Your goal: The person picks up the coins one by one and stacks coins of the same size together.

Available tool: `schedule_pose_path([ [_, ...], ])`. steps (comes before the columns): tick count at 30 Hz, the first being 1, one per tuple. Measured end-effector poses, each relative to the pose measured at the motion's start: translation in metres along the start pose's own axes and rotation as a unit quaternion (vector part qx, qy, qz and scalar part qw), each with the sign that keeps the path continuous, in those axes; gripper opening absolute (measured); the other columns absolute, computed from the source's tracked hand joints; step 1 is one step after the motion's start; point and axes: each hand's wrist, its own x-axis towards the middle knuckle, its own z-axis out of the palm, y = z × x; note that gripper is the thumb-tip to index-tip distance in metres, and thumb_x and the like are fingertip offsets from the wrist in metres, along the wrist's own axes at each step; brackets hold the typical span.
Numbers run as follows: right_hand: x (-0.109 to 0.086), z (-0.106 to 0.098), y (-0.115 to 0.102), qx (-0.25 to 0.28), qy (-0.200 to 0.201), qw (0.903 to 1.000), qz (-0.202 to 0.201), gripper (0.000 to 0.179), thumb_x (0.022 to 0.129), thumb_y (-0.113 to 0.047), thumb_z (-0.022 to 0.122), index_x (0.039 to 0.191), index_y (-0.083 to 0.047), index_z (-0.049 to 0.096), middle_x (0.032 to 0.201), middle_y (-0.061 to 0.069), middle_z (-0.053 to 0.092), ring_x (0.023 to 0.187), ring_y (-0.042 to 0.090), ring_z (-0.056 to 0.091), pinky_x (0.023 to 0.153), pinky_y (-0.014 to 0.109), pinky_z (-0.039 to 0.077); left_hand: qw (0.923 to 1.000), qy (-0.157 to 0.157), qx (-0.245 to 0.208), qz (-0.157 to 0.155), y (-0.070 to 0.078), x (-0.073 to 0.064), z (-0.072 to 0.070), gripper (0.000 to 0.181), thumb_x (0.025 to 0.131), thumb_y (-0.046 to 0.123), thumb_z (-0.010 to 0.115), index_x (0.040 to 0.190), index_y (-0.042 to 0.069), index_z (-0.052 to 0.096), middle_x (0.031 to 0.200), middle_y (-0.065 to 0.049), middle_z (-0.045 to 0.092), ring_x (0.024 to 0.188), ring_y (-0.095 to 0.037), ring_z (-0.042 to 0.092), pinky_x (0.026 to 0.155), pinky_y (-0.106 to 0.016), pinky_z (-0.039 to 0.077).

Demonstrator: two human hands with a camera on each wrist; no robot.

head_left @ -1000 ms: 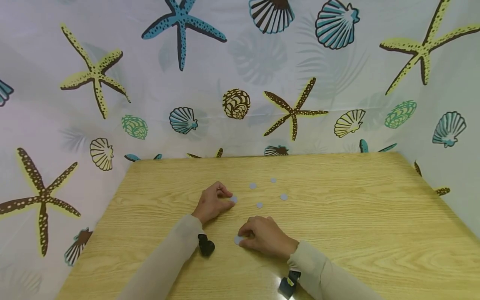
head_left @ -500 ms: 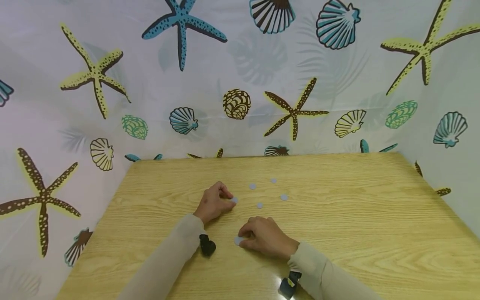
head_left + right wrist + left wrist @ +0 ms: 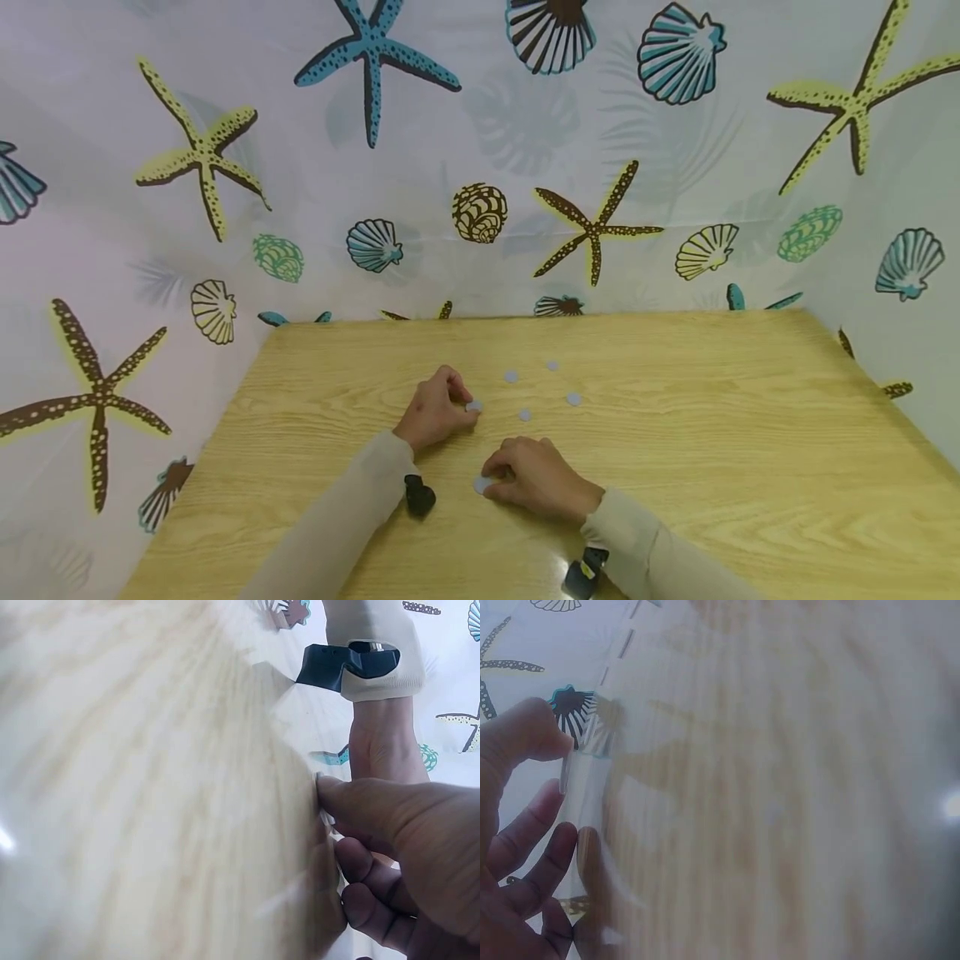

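In the head view, my left hand [image 3: 438,410] pinches a small pale grey disc [image 3: 474,406] by its edges between thumb and finger. The left wrist view shows that disc [image 3: 565,772] edge-on, a little off the tabletop. Nearer to me, my right hand [image 3: 538,479] holds a second grey disc [image 3: 481,484] between thumb and finger. In the right wrist view, only a thin rim of this disc [image 3: 318,777] shows by the thumb, close to the wood; the fingers hide the rest.
Several loose grey discs, among them one at the back [image 3: 552,366] and one at the right [image 3: 573,399], lie beyond my hands. The wood-grain table [image 3: 712,433] meets a cloth [image 3: 420,183] printed with shells and starfish at the back and sides.
The head view has shifted slightly. My left fingers now hold their disc from both sides and less of its face shows. My right hand keeps its place on the other disc.
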Motion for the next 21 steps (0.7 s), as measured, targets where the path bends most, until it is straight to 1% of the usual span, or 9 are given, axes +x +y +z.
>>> schedule_pose_path([
  [8,0.000,0.001,0.000,0.009,-0.002,1.0000,0.004,0.021,0.087,-0.028,0.079,0.101,-0.013,0.077,0.088,-0.010,0.067,0.078,0.003,0.053,0.072,0.034,0.038,0.9998,-0.003,-0.016,0.015,-0.003,-0.008,-0.004,0.037,0.080,0.011,0.082,0.095,0.010,0.048,0.088,0.005,0.068,0.080,-0.013,0.060,0.078,-0.034,0.048],
  [10,-0.001,0.001,-0.001,0.009,-0.002,0.9999,0.004,0.021,0.086,-0.028,0.079,0.101,-0.013,0.077,0.088,-0.010,0.067,0.078,0.003,0.053,0.072,0.034,0.038,0.9996,-0.009,-0.021,0.015,-0.004,-0.010,-0.006,0.038,0.080,0.010,0.082,0.096,0.009,0.048,0.088,0.004,0.069,0.080,-0.013,0.061,0.078,-0.034,0.048],
  [15,-0.001,0.001,-0.001,0.010,0.001,0.9999,0.003,0.020,0.086,-0.028,0.079,0.100,-0.014,0.078,0.087,-0.010,0.067,0.078,0.003,0.052,0.072,0.034,0.038,0.9988,-0.023,-0.044,0.003,-0.005,-0.017,-0.010,0.040,0.080,0.007,0.082,0.097,0.009,0.046,0.090,0.002,0.069,0.082,-0.015,0.062,0.080,-0.035,0.048],
  [21,0.000,0.002,-0.001,0.006,0.004,1.0000,0.002,0.019,0.087,-0.028,0.079,0.100,-0.015,0.078,0.087,-0.012,0.066,0.078,0.002,0.052,0.072,0.035,0.037,0.9982,-0.028,-0.050,0.015,-0.006,-0.023,-0.016,0.040,0.081,0.005,0.081,0.098,0.008,0.045,0.089,0.001,0.068,0.081,-0.014,0.063,0.081,-0.034,0.049],
])
